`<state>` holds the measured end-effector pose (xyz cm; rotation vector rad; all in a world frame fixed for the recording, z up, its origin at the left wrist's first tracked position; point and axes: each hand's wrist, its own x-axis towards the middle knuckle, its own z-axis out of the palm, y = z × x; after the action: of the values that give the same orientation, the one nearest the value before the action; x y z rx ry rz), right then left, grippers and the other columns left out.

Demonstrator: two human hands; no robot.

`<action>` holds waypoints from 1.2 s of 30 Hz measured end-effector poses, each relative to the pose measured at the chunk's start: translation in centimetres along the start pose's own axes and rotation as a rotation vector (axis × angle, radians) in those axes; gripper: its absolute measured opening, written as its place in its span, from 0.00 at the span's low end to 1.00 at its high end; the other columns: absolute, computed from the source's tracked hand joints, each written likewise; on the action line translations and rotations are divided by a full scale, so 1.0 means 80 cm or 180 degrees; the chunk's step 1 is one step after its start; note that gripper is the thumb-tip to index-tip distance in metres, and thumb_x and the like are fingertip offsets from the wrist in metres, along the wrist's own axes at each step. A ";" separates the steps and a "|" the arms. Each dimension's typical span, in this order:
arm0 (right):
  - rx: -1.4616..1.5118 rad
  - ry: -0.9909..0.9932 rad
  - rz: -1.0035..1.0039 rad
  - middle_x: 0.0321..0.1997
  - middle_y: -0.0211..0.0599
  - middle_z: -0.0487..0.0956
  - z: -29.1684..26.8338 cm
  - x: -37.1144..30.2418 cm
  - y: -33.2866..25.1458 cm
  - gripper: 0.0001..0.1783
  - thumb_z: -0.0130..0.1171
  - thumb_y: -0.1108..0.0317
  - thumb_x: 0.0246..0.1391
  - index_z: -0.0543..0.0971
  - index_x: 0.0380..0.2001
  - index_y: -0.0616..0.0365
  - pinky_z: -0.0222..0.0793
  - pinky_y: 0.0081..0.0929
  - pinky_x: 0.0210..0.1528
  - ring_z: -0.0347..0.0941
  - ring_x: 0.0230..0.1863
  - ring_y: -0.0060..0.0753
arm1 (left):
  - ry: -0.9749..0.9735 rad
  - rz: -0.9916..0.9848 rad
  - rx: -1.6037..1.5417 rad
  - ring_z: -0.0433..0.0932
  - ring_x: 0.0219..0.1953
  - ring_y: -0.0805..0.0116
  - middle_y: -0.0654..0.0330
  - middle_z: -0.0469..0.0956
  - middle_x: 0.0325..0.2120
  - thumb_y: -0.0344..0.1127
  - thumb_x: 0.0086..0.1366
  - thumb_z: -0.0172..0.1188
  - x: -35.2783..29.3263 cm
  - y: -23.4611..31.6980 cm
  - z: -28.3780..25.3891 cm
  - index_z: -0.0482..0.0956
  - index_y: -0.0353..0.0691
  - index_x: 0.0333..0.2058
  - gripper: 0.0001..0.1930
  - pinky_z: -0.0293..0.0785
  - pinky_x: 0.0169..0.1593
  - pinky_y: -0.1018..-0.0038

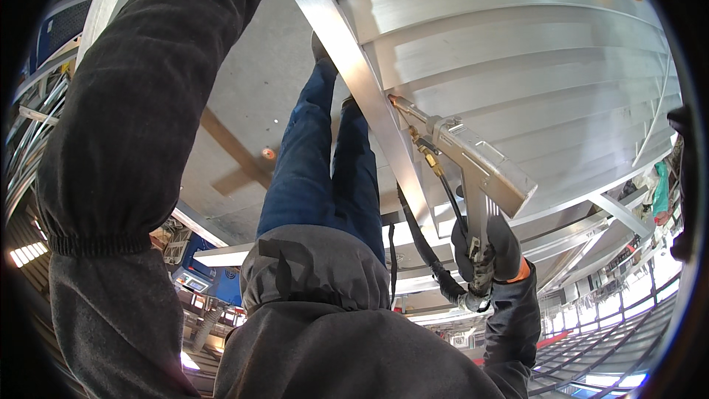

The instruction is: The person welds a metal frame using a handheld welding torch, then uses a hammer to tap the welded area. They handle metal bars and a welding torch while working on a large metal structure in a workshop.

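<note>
Right hand (505, 245), four o'clock, wrapped round handle of torch-like gun (484, 162) at three; nozzle (402, 103) by metal bar (367, 87), one o'clock. Left hand out of frame, grip untellable. Probably seam-joining; next move likely called for steady travel.

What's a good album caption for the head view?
Gloved right hand gripping a gun-shaped tool, nozzle close to a metal bar.

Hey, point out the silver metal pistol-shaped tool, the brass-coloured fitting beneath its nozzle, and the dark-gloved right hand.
Silver metal pistol-shaped tool (485, 164): head view, middle of its body.
Brass-coloured metal fitting (430, 157): head view, its middle.
Dark-gloved right hand (505, 247): head view, glove beside the handle.
</note>
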<state>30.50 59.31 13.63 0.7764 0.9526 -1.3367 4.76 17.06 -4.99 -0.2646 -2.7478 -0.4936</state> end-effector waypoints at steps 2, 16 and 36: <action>-0.0118 0.0132 -0.0042 0.16 0.37 0.75 0.003 0.000 -0.003 0.42 0.49 0.25 0.57 0.75 0.32 0.63 0.63 0.22 0.14 0.69 0.13 0.27 | -0.0012 -0.0003 -0.0009 0.73 0.53 0.41 0.45 0.75 0.49 0.39 0.58 0.62 0.000 0.001 0.000 0.75 0.42 0.49 0.20 0.71 0.55 0.52; 0.0063 0.0084 0.0039 0.20 0.38 0.75 -0.010 -0.004 0.009 0.39 0.52 0.30 0.60 0.75 0.36 0.65 0.66 0.24 0.17 0.71 0.16 0.28 | -0.0050 0.0010 -0.0023 0.73 0.52 0.41 0.45 0.75 0.49 0.39 0.59 0.62 -0.001 0.000 0.003 0.75 0.43 0.50 0.20 0.71 0.55 0.53; 0.0307 -0.0312 0.0166 0.28 0.38 0.77 -0.023 -0.008 0.026 0.36 0.55 0.35 0.62 0.74 0.42 0.65 0.71 0.26 0.22 0.75 0.22 0.30 | -0.0067 0.0028 -0.0047 0.73 0.51 0.41 0.45 0.75 0.48 0.39 0.59 0.63 -0.003 0.004 0.004 0.75 0.43 0.50 0.20 0.72 0.54 0.53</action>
<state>32.37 61.44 13.31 0.7963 0.7904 -1.3704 4.97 17.47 -5.27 -0.2870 -2.7631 -0.5119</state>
